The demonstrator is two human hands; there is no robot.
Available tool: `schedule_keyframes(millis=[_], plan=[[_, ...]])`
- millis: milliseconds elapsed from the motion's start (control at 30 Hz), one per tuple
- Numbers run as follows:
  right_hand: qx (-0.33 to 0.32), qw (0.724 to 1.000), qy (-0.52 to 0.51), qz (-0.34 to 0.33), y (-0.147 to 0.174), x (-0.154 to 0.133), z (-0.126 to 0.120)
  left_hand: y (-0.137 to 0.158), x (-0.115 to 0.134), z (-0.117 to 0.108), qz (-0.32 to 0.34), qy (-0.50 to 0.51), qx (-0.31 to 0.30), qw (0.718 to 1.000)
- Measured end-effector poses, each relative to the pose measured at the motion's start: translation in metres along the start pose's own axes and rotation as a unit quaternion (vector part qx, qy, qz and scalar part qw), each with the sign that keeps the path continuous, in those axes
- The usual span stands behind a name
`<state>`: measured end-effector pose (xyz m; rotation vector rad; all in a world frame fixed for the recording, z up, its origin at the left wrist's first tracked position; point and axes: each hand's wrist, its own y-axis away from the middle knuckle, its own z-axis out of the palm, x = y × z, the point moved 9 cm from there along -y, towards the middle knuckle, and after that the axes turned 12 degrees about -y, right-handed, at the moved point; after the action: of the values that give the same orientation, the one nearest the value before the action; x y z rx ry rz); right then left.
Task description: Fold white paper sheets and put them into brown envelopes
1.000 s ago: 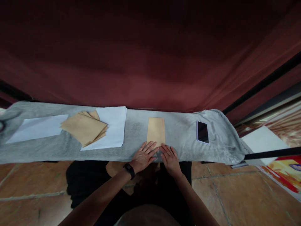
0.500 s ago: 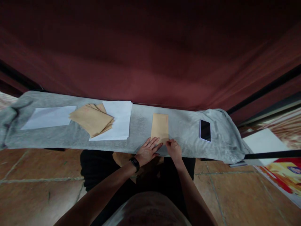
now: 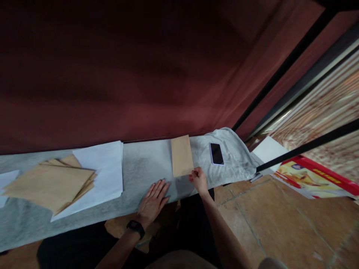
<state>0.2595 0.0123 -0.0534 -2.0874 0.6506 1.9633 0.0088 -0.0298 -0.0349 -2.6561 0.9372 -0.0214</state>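
A single brown envelope (image 3: 182, 155) lies at the middle of the narrow grey-covered surface (image 3: 147, 160). My right hand (image 3: 199, 179) has its thumb and fingers pinched on the envelope's lower right corner. To the left, my left hand (image 3: 153, 198) rests flat on the grey cloth with its fingers stretched out, apart from the envelope. A black wristband (image 3: 136, 228) is on my left wrist. Right of the envelope lies a phone (image 3: 217, 153) with a dark screen and a pale purple edge.
Several brown envelopes (image 3: 53, 183) lie fanned over a stack of white paper (image 3: 105, 168) on the left. Another white sheet (image 3: 8, 181) is cut off at the left edge. Dark red fabric (image 3: 140, 93) hangs behind. Black bars (image 3: 280, 71) and a colourful box (image 3: 316, 175) are at the right.
The view has turned to the right. My left hand has come off the envelope onto the cloth. The envelope has shifted towards the phone, with my right hand still at its corner.
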Motion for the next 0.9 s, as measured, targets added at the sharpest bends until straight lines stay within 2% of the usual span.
schedule_keyframes(millis=[200, 400, 700, 900], plan=[[0.07, 0.995, -0.063, 0.033, -0.03, 0.006, -0.058, 0.001, 0.002, 0.004, 0.014, -0.029, 0.0, 0.999], [0.138, 0.985, -0.086, 0.062, -0.031, 0.022, -0.091, 0.003, 0.001, 0.008, 0.011, -0.034, 0.007, 0.999], [0.164, 0.982, -0.07, 0.065, -0.031, 0.026, -0.105, 0.002, 0.0, 0.005, -0.002, -0.01, 0.007, 1.0], [0.173, 0.983, -0.006, 0.057, -0.03, 0.02, -0.106, 0.002, 0.002, 0.003, -0.002, -0.022, 0.004, 1.0]])
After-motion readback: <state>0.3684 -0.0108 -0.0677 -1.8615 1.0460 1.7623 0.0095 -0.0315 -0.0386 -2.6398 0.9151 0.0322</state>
